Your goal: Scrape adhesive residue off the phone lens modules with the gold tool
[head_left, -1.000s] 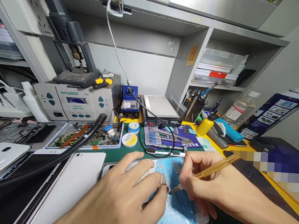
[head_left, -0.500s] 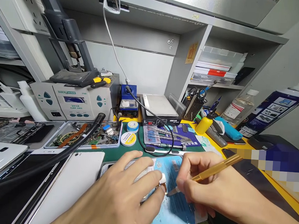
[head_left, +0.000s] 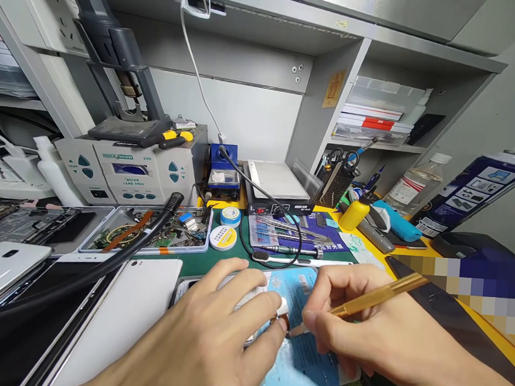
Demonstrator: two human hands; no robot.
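Observation:
My left hand [head_left: 213, 325] lies palm down over a pale, mostly hidden device [head_left: 186, 283] on a blue printed sheet [head_left: 300, 366]. Its thumb and index finger close around a small part with a brown flex cable [head_left: 285, 323]. A white piece [head_left: 283, 306] shows just beyond the index fingertip. My right hand [head_left: 346, 317] grips a slim gold-handled tool [head_left: 374, 295] like a pen. The tool's narrow tip meets or nearly meets the flex cable's end, beside my left thumb. Whether it is a blade or a brush I cannot tell.
A black hose [head_left: 115, 265] crosses phones and a white panel [head_left: 143, 320] at left. Behind stand a tray of circuit boards [head_left: 175, 234], two small round tins [head_left: 223, 237], tweezers [head_left: 299, 228] and a hot-air station [head_left: 130, 175]. A yellow bottle [head_left: 353, 214] is at right.
The view has shifted slightly, so the bench appears a little further right. Both hands keep nearly the same pose, with the tool tip still beside the flex cable.

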